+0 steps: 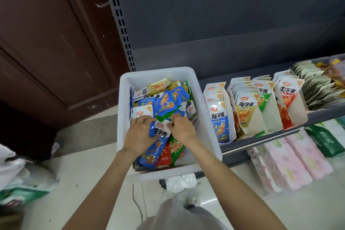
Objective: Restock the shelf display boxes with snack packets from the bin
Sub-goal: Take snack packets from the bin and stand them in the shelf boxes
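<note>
Two hands were down in the bin together, both on the same blue packet (160, 132). The left hand (139, 134) had its fingers curled over the packet's left edge; the right hand (182, 129) pinched its white top w/ fingertips. Both were clamped on it, neither spread flat.

The packet lay on top of the pile at the near end of the white bin (123, 102), slightly left of centre. Its long axis ran near-to-far w/ a lean: white logo end pointing far and a bit right, blue clear-window end pointing near and left, toward the person. It lay roughly flat, printed face up.

Risks, as a judgement: loose green and red packets (170, 152) lay tucked just under and beside it, so a lift could drag neighbours along or flick one over the rim. The foil looked slick, so a fingertip pinch might slip. Also, several flavours were mixed in the pile, so a wrong colour could end up in a box.

The target was probably the blue display box (219, 117), just right of the bin on the shelf (261, 141); packets there stood upright w/ logo up, so this one would need turning approx. upright before going in.
</note>
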Action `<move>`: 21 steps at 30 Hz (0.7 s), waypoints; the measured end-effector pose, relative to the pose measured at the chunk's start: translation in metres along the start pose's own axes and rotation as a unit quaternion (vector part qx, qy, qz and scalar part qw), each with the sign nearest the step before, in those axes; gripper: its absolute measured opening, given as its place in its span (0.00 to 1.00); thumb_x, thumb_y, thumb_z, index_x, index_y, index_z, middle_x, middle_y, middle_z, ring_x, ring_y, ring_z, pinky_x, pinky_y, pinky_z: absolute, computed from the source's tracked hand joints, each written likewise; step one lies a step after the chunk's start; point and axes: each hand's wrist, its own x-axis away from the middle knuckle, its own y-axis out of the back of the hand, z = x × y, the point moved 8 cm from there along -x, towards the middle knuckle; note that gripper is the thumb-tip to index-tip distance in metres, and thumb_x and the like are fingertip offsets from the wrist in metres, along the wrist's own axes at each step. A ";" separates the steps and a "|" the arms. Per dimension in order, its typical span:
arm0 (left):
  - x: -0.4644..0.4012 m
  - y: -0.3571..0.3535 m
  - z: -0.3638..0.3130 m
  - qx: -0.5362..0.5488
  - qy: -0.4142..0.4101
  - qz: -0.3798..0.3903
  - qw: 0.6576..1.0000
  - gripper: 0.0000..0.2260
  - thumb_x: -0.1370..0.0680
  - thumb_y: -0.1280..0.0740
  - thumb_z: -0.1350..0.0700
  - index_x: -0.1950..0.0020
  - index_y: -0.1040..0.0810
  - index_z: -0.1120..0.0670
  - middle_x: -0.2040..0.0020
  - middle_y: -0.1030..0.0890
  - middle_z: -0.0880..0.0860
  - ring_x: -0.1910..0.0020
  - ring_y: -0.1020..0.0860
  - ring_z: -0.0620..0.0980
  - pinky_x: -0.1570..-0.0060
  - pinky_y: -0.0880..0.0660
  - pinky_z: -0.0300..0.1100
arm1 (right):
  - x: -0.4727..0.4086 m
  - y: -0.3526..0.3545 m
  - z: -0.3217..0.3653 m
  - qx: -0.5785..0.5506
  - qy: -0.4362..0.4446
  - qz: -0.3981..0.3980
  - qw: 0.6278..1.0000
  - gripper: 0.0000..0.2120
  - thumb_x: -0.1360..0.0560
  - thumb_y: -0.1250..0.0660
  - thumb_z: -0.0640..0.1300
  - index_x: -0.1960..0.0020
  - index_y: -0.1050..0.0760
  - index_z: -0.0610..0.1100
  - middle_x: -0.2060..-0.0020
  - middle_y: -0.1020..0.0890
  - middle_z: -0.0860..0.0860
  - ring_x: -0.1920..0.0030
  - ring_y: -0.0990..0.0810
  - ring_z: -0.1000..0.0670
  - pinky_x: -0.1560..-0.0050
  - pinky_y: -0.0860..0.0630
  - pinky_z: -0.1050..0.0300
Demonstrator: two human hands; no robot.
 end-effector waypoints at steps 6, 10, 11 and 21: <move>-0.003 0.014 -0.005 0.123 -0.050 -0.053 0.990 0.20 0.24 0.31 0.53 0.33 0.29 0.50 0.36 0.29 0.48 0.35 0.34 0.48 0.37 0.37 0.38 | 0.025 0.019 -0.030 -0.228 -0.040 -0.099 0.968 0.05 0.21 0.39 0.41 0.53 0.33 0.50 0.52 0.19 0.42 0.52 0.19 0.42 0.55 0.22 0.40; -0.005 0.007 -0.020 0.300 -0.048 0.049 0.952 0.21 0.24 0.32 0.54 0.32 0.31 0.51 0.41 0.25 0.44 0.41 0.27 0.39 0.42 0.32 0.32 | 0.046 0.047 -0.035 -0.344 0.009 -0.166 0.924 0.05 0.20 0.39 0.39 0.51 0.31 0.49 0.56 0.18 0.47 0.63 0.19 0.51 0.69 0.22 0.57; -0.005 0.003 -0.024 0.338 -0.043 0.082 0.937 0.20 0.24 0.32 0.56 0.33 0.30 0.50 0.44 0.23 0.45 0.44 0.24 0.39 0.45 0.30 0.29 | 0.050 0.055 -0.034 -0.365 0.018 -0.178 0.914 0.05 0.21 0.39 0.39 0.51 0.30 0.49 0.57 0.18 0.49 0.63 0.20 0.54 0.70 0.24 0.61; -0.007 0.022 -0.074 0.371 -0.115 0.043 0.921 0.11 0.25 0.31 0.59 0.52 0.26 0.42 0.57 0.19 0.40 0.59 0.21 0.34 0.57 0.27 0.27 | 0.058 0.085 -0.040 -0.412 0.053 -0.176 0.892 0.10 0.25 0.32 0.37 0.46 0.27 0.46 0.52 0.17 0.54 0.55 0.18 0.56 0.67 0.23 0.62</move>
